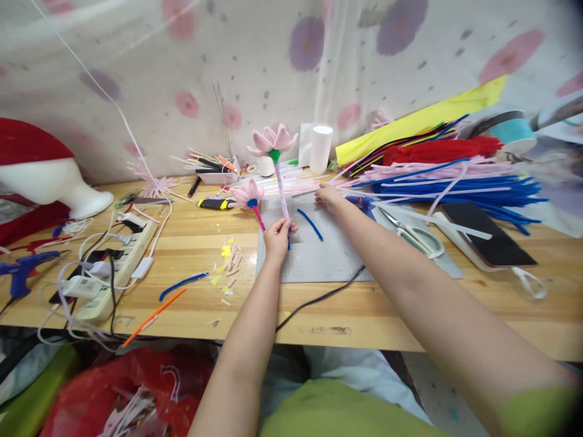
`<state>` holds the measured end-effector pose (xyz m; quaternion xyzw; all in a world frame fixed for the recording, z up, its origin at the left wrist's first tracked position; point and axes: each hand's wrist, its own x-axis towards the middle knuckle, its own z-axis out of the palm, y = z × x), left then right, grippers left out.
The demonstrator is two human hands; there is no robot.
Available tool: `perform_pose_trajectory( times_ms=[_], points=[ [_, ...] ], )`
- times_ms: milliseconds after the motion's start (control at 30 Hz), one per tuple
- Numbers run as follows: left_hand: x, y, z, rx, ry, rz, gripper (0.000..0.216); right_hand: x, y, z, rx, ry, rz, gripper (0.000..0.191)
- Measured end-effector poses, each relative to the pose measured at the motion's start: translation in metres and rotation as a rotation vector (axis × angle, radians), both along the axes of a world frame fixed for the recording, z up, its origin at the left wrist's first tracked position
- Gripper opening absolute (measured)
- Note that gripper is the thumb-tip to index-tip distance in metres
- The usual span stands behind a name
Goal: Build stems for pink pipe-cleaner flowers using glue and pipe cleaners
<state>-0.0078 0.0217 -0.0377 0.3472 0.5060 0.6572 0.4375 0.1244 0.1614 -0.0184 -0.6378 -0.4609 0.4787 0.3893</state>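
Closed around the lilac-wrapped stem of a pink pipe-cleaner flower [274,142], my left hand [277,238] holds it upright over the grey mat [328,261]. A smaller pink flower [248,194] has a blue base and a magenta stem that runs down to the same hand; it appears gripped there too. A blue pipe cleaner end pokes out below the fingers. My right hand [327,198] reaches to the mat's back edge, fingers curled among pale pink pipe cleaners [346,182]; what they pinch is unclear. Between the hands lies a short blue pipe cleaner [310,224].
Scissors [416,237], a blue glue gun [362,203] and a phone [487,233] lie right, before bundled blue pipe cleaners [464,191]. A black cable [319,298] crosses the front. Left are scraps [230,261], a power strip [122,264] and another glue gun [22,273].
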Motion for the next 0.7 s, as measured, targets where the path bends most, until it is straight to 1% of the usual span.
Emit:
perform_pose_trajectory(
  times_ms=[100,167,200,300,333,367,500,567,633,700],
  points=[
    [0.0,0.001,0.0,-0.005,-0.005,0.007,0.021,-0.001,0.001,0.007,0.023,0.021,-0.009,0.037],
    [0.0,0.001,-0.001,0.011,-0.001,0.007,0.023,0.001,0.0,0.012,0.098,-0.025,-0.015,0.038],
    [-0.001,0.002,-0.002,0.018,0.001,0.006,0.024,0.002,-0.001,0.015,0.183,-0.087,-0.015,0.04],
    [-0.002,0.003,-0.003,0.031,0.005,0.008,0.026,0.002,-0.01,0.026,0.538,-0.38,0.005,0.043],
    [-0.002,0.003,-0.004,0.035,0.005,0.008,0.026,0.001,-0.014,0.029,0.634,-0.467,0.021,0.043],
    [-0.002,0.003,-0.004,0.039,0.004,0.007,0.025,0.0,-0.017,0.032,0.692,-0.526,0.04,0.042],
    [-0.003,0.001,-0.003,0.049,0.011,0.01,0.024,-0.005,-0.03,0.039,0.749,-0.667,0.102,0.03],
    [-0.003,0.0,-0.002,0.045,0.006,0.025,0.024,-0.006,-0.037,0.04,0.795,-0.719,0.129,0.028],
    [-0.003,0.0,-0.001,0.043,0.001,0.04,0.024,-0.008,-0.047,0.044,0.899,-0.759,0.182,0.028],
    [-0.004,-0.001,-0.001,0.045,0.003,0.045,0.024,-0.011,-0.058,0.049,1.034,-0.783,0.261,0.029]
  ],
)
